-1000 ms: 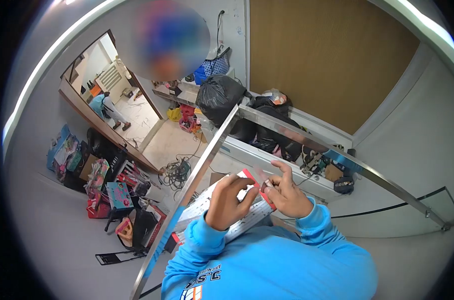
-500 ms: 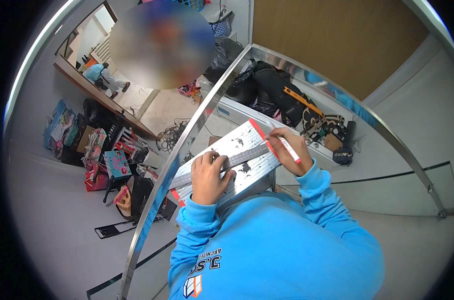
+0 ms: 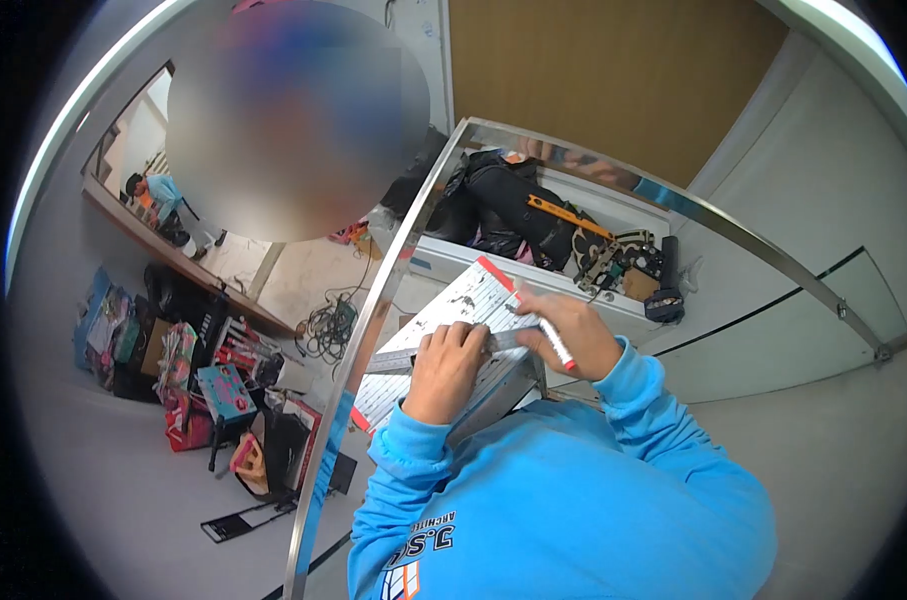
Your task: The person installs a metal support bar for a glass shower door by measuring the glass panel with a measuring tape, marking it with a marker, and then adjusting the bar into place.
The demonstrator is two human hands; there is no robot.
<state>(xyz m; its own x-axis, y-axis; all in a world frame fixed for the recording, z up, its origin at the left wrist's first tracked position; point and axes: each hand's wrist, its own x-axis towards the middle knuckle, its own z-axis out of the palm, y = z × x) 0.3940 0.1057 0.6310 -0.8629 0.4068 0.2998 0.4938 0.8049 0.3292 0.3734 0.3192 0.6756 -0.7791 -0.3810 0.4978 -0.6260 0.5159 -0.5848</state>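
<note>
A metal ruler (image 3: 393, 361) lies across a white ribbed step (image 3: 451, 308) with red end strips and dark worn patches. My left hand (image 3: 445, 374) is closed over the ruler's middle, fingers curled on its far edge. In my right hand (image 3: 579, 335) is a white marker (image 3: 556, 343), its red end pointing down toward my sleeve. The right thumb and fingertips are at the ruler's right end, slightly blurred.
A curved metal rail (image 3: 378, 300) frames the step. Beyond it, a white ledge (image 3: 443, 262) holds black bags (image 3: 518, 210), an orange level (image 3: 570, 216) and tools. Cables (image 3: 328, 328) lie on the floor, with bags and boxes at left. Another person (image 3: 161, 200) bends in the doorway.
My right hand has shifted from the step's red edge to the ruler's end, still holding the marker. My left hand's fingers have drawn closer together on the ruler. The view has shifted.
</note>
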